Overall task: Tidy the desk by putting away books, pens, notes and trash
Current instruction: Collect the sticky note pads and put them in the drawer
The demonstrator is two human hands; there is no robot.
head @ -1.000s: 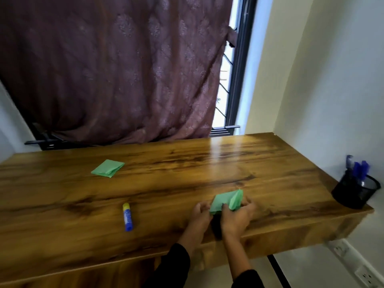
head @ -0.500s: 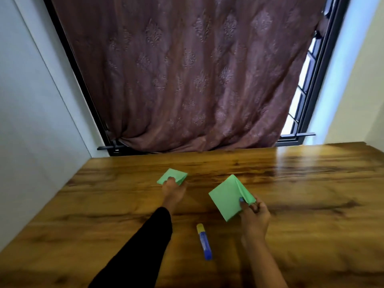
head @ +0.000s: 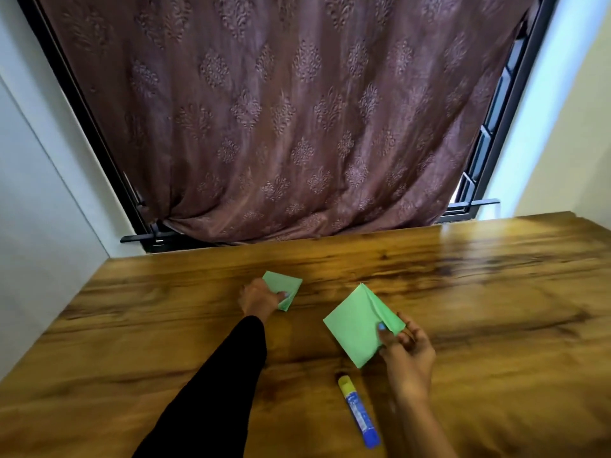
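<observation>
A pale wall (head: pixel 39 193) fills the far left, meeting the black window frame (head: pixel 99 153) that slants down to the back edge of the wooden bench (head: pixel 132 342). A maroon patterned curtain (head: pixel 281 120) hangs across the window and bunches just above the bench's far edge.

On the bench, left of centre, the left hand (head: pixel 259 299) reaches forward out of a black sleeve (head: pixel 215 391). Its fingers are curled onto a small folded green note (head: pixel 284 285), the thumb lying on top of the paper near its right corner, so the hand is grasping the note. The note looks to be resting on the bench or only just lifted at its near edge; which of the two cannot be told.

Further right, and nearer the camera, the right hand (head: pixel 408 348) holds a larger folded green paper (head: pixel 355 325) above the bench. The thumb, with a blue-painted nail, presses on the paper's front face near its right corner, and the fingers are curled behind it, so this hand too is clenched on its paper. The sheet is tilted, one corner pointing up and away, with a loose fold showing along its right side. The two green papers are well apart.

Below that paper, just left of the right forearm, a glue stick (head: pixel 358 411) with a yellow cap and blue body lies flat on the bench, cap end pointing away from the camera.

At the far right, barred panes (head: pixel 489 127) show beside the curtain, then a cream wall (head: pixel 578 127).
</observation>
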